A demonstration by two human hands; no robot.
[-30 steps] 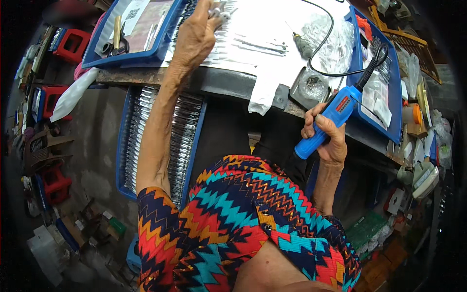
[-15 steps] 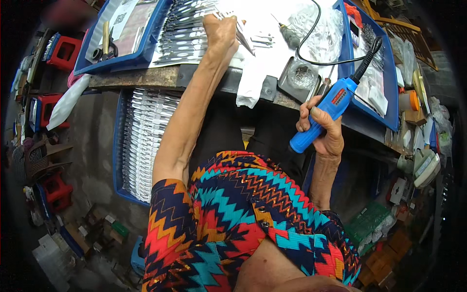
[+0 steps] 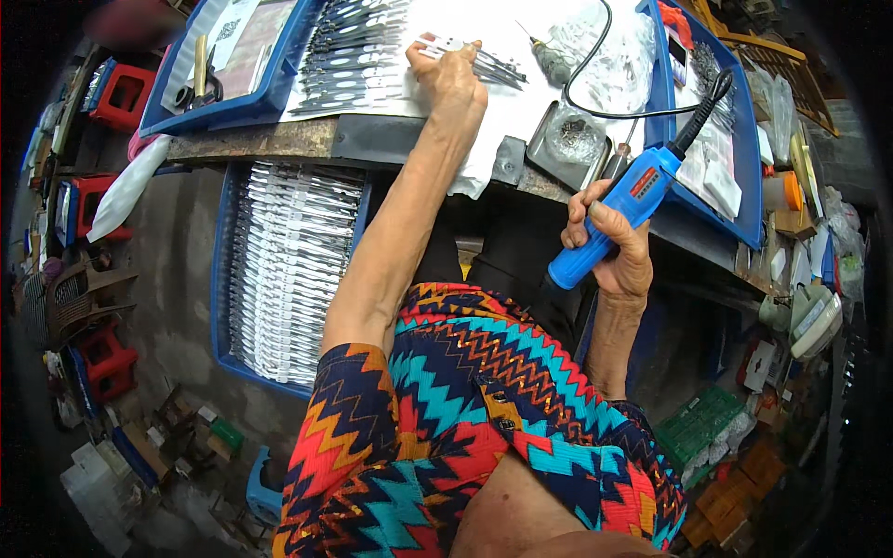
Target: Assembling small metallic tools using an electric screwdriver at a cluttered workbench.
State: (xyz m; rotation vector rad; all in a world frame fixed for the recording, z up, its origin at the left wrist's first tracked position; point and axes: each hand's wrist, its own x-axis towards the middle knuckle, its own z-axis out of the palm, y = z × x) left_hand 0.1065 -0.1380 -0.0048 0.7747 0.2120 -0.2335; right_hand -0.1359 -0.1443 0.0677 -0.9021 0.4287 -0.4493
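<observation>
- The left hand (image 3: 453,82) reaches out over the counter (image 3: 279,139), its fingers (image 3: 430,56) pinched on a thin metal strip (image 3: 445,43).
- More such strips lie in a row (image 3: 358,51) on white paper just beside it.
- The right hand (image 3: 616,256) has its fingers wrapped tight round a blue corded power tool (image 3: 623,209), tip pointing at a small metal tray (image 3: 567,139).
- A blue bin (image 3: 223,270) of strips stands below the counter.

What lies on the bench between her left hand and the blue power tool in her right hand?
In the head view, between the left hand and the blue electric screwdriver sit a small metal tray and white cloth.
</observation>
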